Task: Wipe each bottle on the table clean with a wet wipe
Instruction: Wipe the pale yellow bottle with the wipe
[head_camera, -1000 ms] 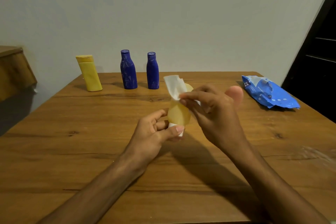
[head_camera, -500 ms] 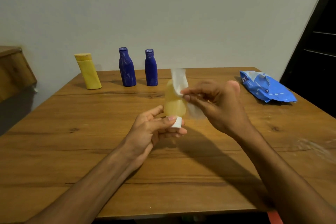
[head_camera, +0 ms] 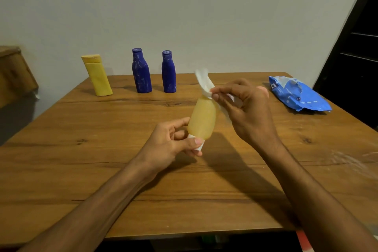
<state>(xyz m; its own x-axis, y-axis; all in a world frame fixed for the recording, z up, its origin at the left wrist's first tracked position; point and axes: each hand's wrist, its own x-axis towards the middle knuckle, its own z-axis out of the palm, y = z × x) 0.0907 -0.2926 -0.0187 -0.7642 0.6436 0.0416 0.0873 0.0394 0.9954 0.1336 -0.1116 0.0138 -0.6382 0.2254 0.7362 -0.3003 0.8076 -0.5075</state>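
Bottle in hand is the pale yellow bottle point(head_camera: 202, 118), held above the middle of the table point(head_camera: 102, 159) and tilted, its white cap point(head_camera: 200, 146) at the near, lower end. The left hand point(head_camera: 169, 145) pinches that cap between thumb and fingertips. The right hand point(head_camera: 245, 108) pinches the wet wipe point(head_camera: 204, 83) at the bottle's far, upper end.

The bottle looks like light, smooth plastic, probably slick once damp and perhaps squeezable, so the stiff cap seems the surer hold. The wipe is limp and wants bunching under the fingers.

Far left stand the opaque yellow bottle point(head_camera: 98, 75), left blue bottle point(head_camera: 141, 71) and right blue bottle point(head_camera: 169, 72). A blue wipe pack point(head_camera: 296, 96) lies far right.
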